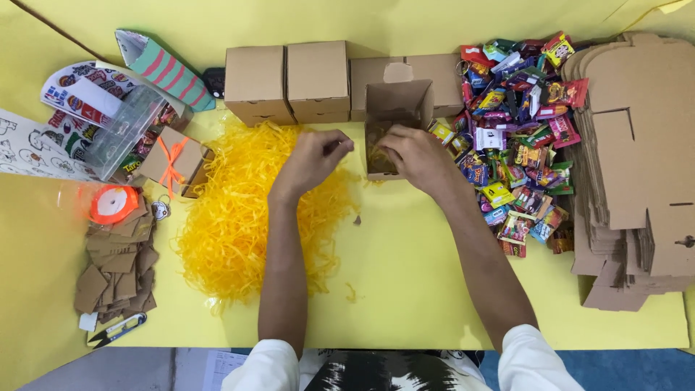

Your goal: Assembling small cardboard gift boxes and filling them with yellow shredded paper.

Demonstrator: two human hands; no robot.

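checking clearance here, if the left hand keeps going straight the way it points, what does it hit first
The left hand points right, toward the open box. It would likely meet that box's near wall first, where the right hand already rests. The height of the hand above the table is unclear, so it might pass over the rim.

Left hand point(313, 161): fingers loosely curled, palm down, forearm bare.
Right hand point(414, 156): fingers bent downward, arm angled inward.
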